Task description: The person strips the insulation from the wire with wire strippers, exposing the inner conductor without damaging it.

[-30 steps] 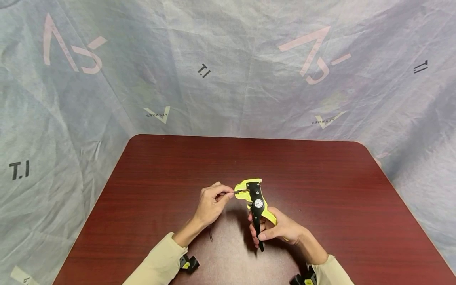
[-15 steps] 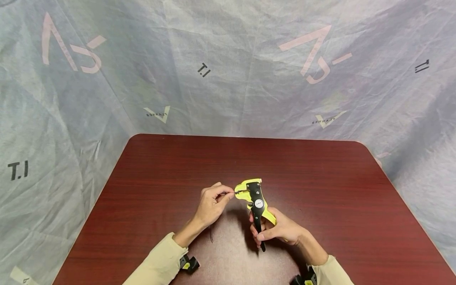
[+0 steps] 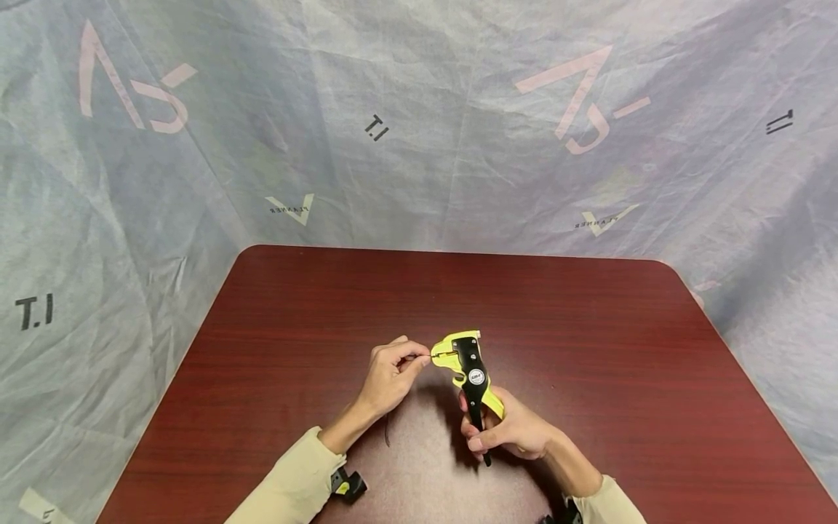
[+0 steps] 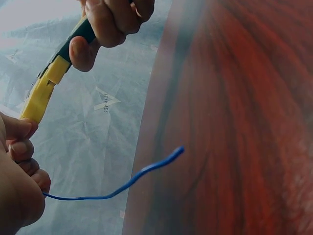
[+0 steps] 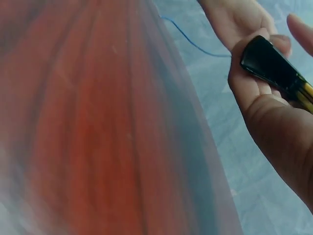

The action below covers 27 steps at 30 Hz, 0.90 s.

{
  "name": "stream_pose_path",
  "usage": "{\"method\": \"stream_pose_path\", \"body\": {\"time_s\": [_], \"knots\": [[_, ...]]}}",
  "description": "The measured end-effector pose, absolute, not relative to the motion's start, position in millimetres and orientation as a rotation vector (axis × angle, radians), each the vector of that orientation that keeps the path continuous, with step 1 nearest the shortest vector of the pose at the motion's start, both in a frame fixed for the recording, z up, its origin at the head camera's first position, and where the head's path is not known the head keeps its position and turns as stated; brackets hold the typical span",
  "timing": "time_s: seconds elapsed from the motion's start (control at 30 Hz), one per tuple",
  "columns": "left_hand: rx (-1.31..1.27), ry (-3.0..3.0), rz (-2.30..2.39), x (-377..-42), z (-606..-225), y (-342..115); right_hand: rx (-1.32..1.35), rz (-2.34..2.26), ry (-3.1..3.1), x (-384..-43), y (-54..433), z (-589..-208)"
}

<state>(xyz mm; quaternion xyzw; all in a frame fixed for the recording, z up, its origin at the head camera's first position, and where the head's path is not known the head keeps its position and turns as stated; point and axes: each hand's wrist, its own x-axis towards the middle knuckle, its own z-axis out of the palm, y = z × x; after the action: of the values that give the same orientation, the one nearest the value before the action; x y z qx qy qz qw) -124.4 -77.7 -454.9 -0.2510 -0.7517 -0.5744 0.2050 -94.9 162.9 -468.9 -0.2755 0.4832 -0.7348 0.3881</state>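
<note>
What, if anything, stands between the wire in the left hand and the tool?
Nothing visible: the left hand pinches the blue wire close by the front of the tool, which the right hand grips. Whether it reaches inside is unclear.

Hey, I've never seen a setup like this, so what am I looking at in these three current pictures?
There's no robot here, just a person's two bare hands. The wide picture comes from a camera on the head, looking forward and down. The others come from a left wrist camera and a right wrist camera, so they look tilted. The right hand grips a yellow-and-black plier-like tool. The left hand pinches a thin blue wire right at the tool's yellow head; its loose end hangs free. Both are held above a dark red table, with a grey printed sheet behind.
</note>
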Motion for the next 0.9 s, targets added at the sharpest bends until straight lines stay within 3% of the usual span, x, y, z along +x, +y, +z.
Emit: {"method": "stream_pose_path", "body": {"time_s": [0.9], "knots": [[-0.668,-2.080,-1.700,-125,-456,-74,-0.444,-1.974,1.417,-78,143,-465]]}}
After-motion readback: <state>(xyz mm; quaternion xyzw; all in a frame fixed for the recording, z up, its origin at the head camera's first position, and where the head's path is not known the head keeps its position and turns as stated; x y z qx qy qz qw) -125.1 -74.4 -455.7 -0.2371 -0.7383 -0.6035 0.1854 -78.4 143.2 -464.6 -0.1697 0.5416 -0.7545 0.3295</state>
